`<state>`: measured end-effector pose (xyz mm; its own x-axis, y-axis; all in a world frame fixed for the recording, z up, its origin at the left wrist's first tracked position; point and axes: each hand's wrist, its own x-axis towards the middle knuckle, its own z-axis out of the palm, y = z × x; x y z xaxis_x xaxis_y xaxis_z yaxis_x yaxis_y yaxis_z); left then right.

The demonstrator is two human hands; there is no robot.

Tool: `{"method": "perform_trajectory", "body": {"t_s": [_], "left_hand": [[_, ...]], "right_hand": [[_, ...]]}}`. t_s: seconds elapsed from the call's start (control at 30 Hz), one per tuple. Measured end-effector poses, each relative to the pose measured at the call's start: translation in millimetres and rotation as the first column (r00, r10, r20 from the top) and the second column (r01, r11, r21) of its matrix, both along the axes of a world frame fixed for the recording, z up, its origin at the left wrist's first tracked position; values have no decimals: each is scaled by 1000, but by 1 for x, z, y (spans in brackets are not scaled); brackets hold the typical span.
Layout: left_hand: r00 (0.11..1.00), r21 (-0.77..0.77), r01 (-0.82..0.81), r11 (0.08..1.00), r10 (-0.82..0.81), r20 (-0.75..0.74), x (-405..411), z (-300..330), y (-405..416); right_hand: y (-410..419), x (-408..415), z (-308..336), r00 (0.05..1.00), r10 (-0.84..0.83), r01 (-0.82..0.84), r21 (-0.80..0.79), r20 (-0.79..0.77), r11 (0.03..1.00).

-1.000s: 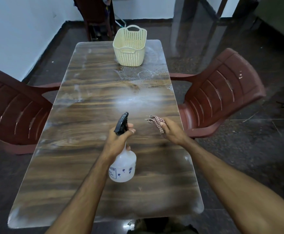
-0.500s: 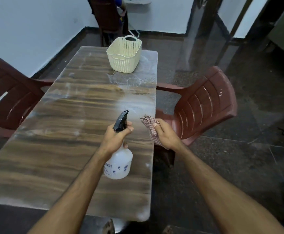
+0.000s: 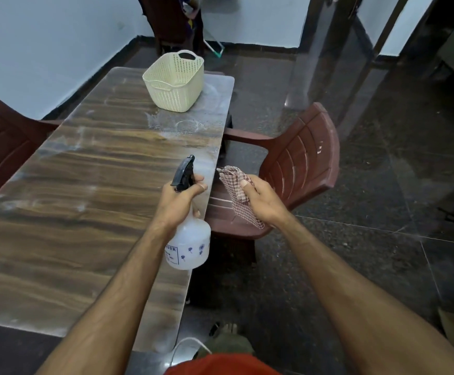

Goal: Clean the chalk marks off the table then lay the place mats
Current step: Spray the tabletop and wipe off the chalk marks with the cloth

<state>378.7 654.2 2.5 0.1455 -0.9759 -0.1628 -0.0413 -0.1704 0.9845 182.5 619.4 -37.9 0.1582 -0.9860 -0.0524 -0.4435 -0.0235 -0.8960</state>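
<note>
While the left hand (image 3: 178, 204) grips the translucent plastic spray bottle (image 3: 189, 246) and the right hand (image 3: 263, 203) pinches the checked red cloth (image 3: 235, 190), mist the white chalk smears (image 3: 185, 125) (near the cream basket (image 3: 174, 82)) on the wood-grain tabletop (image 3: 85, 185), then wipe firmly.

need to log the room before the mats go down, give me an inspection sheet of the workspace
surface: wood-grain table, white chalk smears along its edges and thick near the basket
job's things: spray bottle held over the table's right edge; checked cloth held off the table, above the right chair; no place mats seen
clutter: cream basket on the far end
grippers: left hand grips the bottle neck, a finger at the trigger; right hand holds the cloth
cables: thin white cord at the bottom edge, ends out of view
surroundings: maroon chair to the right, another to the left, dark glossy floor, white walls
</note>
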Motion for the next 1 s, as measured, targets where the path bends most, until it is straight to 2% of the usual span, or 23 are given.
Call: {"method": "perform_trajectory", "body": {"t_s": [0.33, 0.47, 0.67, 0.87, 1.0], "left_hand": [[999, -6, -38, 999, 38, -5, -74, -10, -90], [995, 18, -88, 996, 89, -37, -96, -15, -134], [993, 25, -116, 993, 115, 6, -130, -7, -194], [977, 8, -208, 978, 207, 46, -160, -6, -244], [945, -13, -317, 948, 317, 77, -183, -6, -268]], "right_hand": [[-97, -65, 6, 997, 67, -66, -38, 32, 997], [-142, -90, 12, 992, 128, -128, -8, -11, 992], [-206, -122, 22, 986, 162, -163, -36, -23, 986], [-274, -145, 26, 945, 326, -327, -49, -27, 944], [-324, -161, 20, 897, 432, -437, -38, -96, 898]]}}
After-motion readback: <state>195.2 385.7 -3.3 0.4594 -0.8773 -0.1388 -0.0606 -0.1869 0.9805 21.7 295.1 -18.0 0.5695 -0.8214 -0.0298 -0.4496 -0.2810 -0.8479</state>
